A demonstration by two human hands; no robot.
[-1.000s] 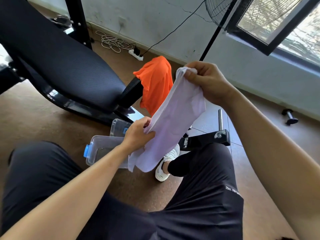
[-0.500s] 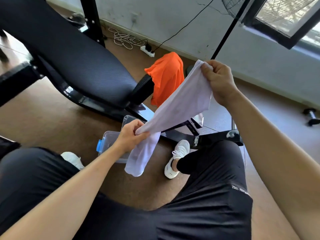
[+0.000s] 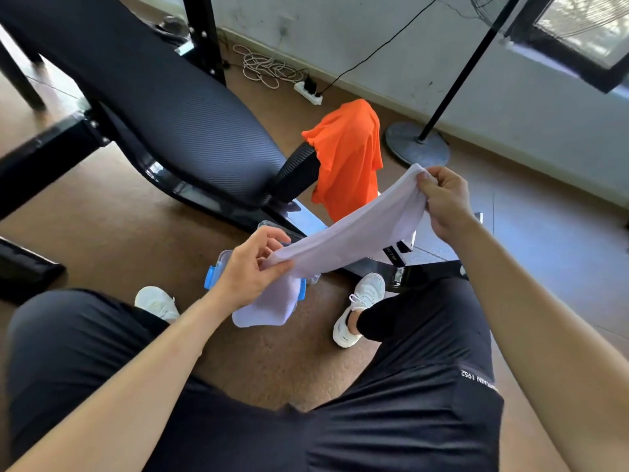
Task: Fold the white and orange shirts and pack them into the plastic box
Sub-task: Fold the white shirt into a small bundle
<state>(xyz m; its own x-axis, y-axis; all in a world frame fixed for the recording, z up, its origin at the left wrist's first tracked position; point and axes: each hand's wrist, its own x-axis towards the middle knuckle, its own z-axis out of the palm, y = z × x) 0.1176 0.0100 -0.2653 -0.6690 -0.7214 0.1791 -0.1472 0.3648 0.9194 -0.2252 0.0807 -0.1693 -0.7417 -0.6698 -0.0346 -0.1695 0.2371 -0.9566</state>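
A white shirt [image 3: 354, 236], folded into a long narrow band, stretches between my two hands above the floor. My right hand [image 3: 446, 202] grips its upper end. Lower down, my left hand [image 3: 250, 267] pinches the band, and a loose end hangs beneath it. Under that hand sits the clear plastic box [image 3: 221, 264] with blue clips on the floor, mostly hidden by the hand and cloth. The orange shirt [image 3: 350, 161] hangs draped over the black foam roller at the bench's end, beyond the white shirt.
A black padded weight bench [image 3: 170, 124] fills the upper left, its metal foot [image 3: 401, 257] running under the shirt. A fan stand with round base [image 3: 417, 148] and a power strip with cables [image 3: 308, 92] lie by the wall. My legs and white shoes [image 3: 360, 308] flank the box.
My right hand has lowered the shirt's upper end, so the band lies flatter and is pulled longer. The view has tilted down and my left hand sits over the box.
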